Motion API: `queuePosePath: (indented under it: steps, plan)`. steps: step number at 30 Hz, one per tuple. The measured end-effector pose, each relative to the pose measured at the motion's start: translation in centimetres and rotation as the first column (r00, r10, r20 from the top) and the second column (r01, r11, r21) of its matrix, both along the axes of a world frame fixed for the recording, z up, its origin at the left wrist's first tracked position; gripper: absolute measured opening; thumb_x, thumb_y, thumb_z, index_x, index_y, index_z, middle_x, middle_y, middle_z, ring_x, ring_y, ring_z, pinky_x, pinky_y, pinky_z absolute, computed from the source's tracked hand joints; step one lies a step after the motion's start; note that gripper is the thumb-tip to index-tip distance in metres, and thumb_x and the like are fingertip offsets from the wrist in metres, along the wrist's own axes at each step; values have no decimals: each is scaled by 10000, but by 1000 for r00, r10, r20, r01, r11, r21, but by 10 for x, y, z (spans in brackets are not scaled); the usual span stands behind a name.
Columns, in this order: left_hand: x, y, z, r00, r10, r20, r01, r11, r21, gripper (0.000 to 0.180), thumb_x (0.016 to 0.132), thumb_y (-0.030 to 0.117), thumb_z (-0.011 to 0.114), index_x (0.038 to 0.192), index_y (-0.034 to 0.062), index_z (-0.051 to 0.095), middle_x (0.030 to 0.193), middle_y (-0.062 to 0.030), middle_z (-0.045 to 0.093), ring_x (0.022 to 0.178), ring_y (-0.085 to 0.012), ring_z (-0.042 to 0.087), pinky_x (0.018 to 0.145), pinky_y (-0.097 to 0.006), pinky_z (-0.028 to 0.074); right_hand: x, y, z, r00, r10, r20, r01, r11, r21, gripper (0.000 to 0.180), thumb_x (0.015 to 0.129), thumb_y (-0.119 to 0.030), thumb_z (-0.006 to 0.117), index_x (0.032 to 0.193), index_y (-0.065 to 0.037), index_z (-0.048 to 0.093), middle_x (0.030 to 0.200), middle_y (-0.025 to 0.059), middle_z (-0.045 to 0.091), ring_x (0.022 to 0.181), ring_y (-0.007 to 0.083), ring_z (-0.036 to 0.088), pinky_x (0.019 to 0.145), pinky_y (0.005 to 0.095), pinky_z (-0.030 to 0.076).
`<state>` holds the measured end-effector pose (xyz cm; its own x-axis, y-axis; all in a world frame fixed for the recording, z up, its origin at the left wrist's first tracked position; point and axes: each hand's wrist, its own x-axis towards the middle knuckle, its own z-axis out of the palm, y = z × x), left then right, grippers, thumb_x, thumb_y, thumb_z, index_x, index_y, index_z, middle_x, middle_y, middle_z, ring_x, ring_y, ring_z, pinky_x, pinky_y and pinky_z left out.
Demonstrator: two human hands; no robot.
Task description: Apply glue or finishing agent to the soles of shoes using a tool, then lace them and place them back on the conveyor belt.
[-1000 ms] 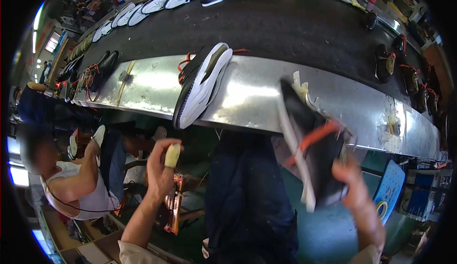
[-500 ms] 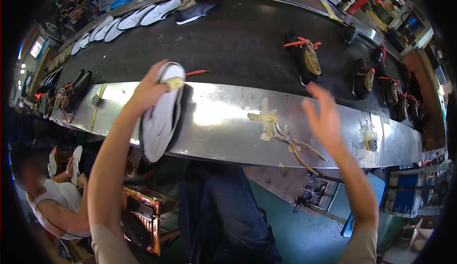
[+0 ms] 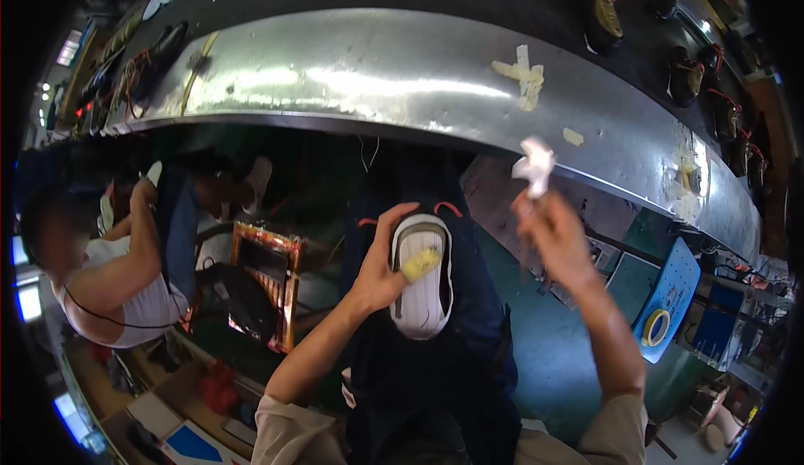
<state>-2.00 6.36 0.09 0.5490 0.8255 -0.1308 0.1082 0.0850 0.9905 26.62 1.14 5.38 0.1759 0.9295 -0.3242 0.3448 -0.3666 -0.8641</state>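
Observation:
Over my lap, a dark shoe [image 3: 425, 310] is held with its pale ribbed sole facing up, and red laces show at its far end. My left hand [image 3: 378, 271] is closed round its left side, the thumb, wrapped in yellow tape, pressing on the sole. Whether the shoe touches my thighs I cannot tell. To the right of the shoe, just off the bench edge, my right hand [image 3: 559, 235] is closed round the handles of metal pliers [image 3: 534, 163]. Their bright head points up and away, blurred by motion.
A metal-edged bench [image 3: 377, 63] with a dark belt runs across the far side. Dark shoes with red laces [image 3: 603, 19] stand on it at right. A co-worker [image 3: 126, 281] sits at left handling a white-soled shoe. A blue stool [image 3: 674, 297] carries a tape roll [image 3: 657, 328].
My left hand has brought the shoe from above the bench down over my lap. My right hand has picked the pliers up off the metal edge. The view has tilted down.

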Motion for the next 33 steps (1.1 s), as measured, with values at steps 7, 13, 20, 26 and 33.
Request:
queuePosePath:
  steps: [7, 13, 20, 26, 33]
  plan:
    - [-10, 9, -7, 998, -9, -62, 10, 1000, 26, 688, 952, 203, 745, 1541, 65, 417, 1539, -167, 463, 1449, -244, 432, 1195, -369, 330, -80, -44, -11, 900, 99, -423, -154, 983, -96, 299, 1115, -248, 490, 1236, 10, 581, 1020, 115, 742, 815, 140, 714, 699, 290, 543]
    - [-13, 15, 3, 996, -48, -73, 54, 996, 72, 590, 982, 258, 697, 1504, 64, 502, 1609, -158, 421, 1494, -280, 398, 1156, -402, 394, -71, -23, 5, 757, 23, -653, -257, 929, -265, 411, 1131, -341, 437, 1319, -1, 571, 979, 68, 714, 784, 116, 683, 639, 287, 520]
    - [-11, 15, -9, 995, 5, -100, 16, 978, 206, 516, 960, 219, 723, 1416, 39, 565, 1510, -167, 528, 1411, -278, 500, 1098, -392, 452, -89, -28, -16, 955, 264, -133, -276, 957, -91, 308, 1073, -290, 547, 1079, 18, 528, 685, 168, 643, 623, 337, 677, 586, 422, 516]
    - [-4, 23, -20, 990, 100, -95, -66, 949, 309, 415, 887, 82, 712, 1293, 30, 645, 1369, -174, 649, 1291, -329, 589, 1105, -404, 429, -105, -36, -67, 968, 195, 160, -218, 965, 145, 277, 1045, -271, 580, 1078, 0, 533, 717, 189, 672, 641, 401, 677, 559, 503, 510]
    - [-11, 36, -44, 996, 61, -72, -31, 934, 356, 403, 896, 63, 657, 1293, 2, 636, 1361, -181, 648, 1269, -316, 604, 1108, -399, 434, -122, -30, -80, 967, 96, 235, -142, 972, 187, 281, 1045, -290, 576, 1078, -21, 503, 746, 211, 679, 691, 451, 671, 596, 538, 512]
